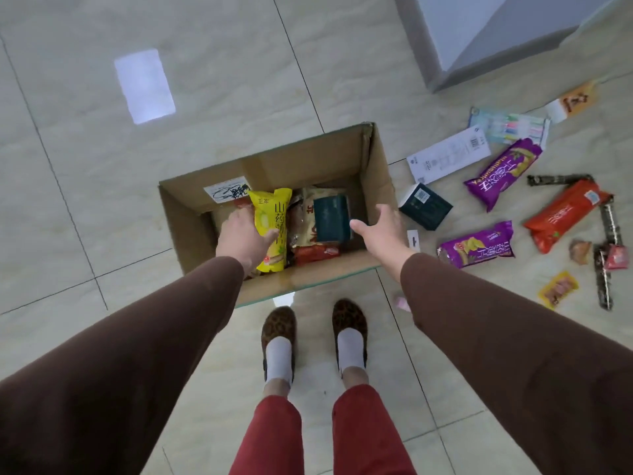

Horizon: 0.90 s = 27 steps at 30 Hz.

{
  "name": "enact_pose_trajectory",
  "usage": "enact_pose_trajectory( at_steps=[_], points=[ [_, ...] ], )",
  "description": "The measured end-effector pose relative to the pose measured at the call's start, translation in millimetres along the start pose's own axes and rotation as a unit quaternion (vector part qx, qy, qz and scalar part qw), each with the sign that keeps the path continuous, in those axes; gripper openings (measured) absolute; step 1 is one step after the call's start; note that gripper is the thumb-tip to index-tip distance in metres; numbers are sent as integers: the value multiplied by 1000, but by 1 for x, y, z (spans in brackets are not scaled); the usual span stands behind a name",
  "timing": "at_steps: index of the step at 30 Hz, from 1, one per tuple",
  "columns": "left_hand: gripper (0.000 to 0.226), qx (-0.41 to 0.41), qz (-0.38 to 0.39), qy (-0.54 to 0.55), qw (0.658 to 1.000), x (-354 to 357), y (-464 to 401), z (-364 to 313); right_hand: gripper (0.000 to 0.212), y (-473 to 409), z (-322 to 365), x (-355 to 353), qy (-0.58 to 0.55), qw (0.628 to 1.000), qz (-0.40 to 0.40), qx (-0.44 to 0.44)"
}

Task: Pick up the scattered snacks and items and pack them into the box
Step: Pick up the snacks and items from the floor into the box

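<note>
Two hands are held over the open cardboard box (378, 159). A yellow snack packet (270, 228) is gripped by the left hand (245, 236), fingers curled round its edge, inside the box's left part. Just right of that packet, a brown bag (303, 217) and a dark green box (331, 217) are seen in the box. The right hand (382, 229) is spread with relaxed fingers, nothing held. Further right of it, two purple packets (503, 173) (476, 243), an orange packet (565, 214) and a second dark box (424, 205) are scattered on the tiled floor (171, 80).
</note>
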<state>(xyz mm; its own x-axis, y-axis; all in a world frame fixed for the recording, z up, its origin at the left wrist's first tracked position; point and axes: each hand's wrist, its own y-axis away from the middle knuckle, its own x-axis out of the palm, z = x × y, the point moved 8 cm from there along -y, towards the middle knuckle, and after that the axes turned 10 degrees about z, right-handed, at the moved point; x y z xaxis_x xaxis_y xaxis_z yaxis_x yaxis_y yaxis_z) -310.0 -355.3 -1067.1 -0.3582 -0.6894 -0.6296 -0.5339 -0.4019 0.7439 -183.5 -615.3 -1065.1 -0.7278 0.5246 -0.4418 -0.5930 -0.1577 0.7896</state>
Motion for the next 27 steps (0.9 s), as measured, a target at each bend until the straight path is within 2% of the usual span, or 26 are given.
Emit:
enact_pose_trajectory(
  at_steps=[3, 6, 12, 17, 27],
  points=[
    [56, 87, 17, -75, 993, -3, 13, -42, 54, 26, -5, -11, -3, 999, -25, -22],
    [44, 151, 30, -127, 980, -3, 30, -86, 49, 55, -18, -23, 23, 998, -47, -38],
    [46, 247, 38, -195, 948, 21, 76, -185, 39, 109, -87, -79, 36, 991, -125, -23],
    [49, 308, 53, -237, 920, 82, 131, -275, 41, 154, -186, -144, -13, 984, -176, 13],
    [48, 342, 83, -263, 899, 243, 229, -421, 43, 203, -377, -261, -55, 976, -204, 49]
  ],
)
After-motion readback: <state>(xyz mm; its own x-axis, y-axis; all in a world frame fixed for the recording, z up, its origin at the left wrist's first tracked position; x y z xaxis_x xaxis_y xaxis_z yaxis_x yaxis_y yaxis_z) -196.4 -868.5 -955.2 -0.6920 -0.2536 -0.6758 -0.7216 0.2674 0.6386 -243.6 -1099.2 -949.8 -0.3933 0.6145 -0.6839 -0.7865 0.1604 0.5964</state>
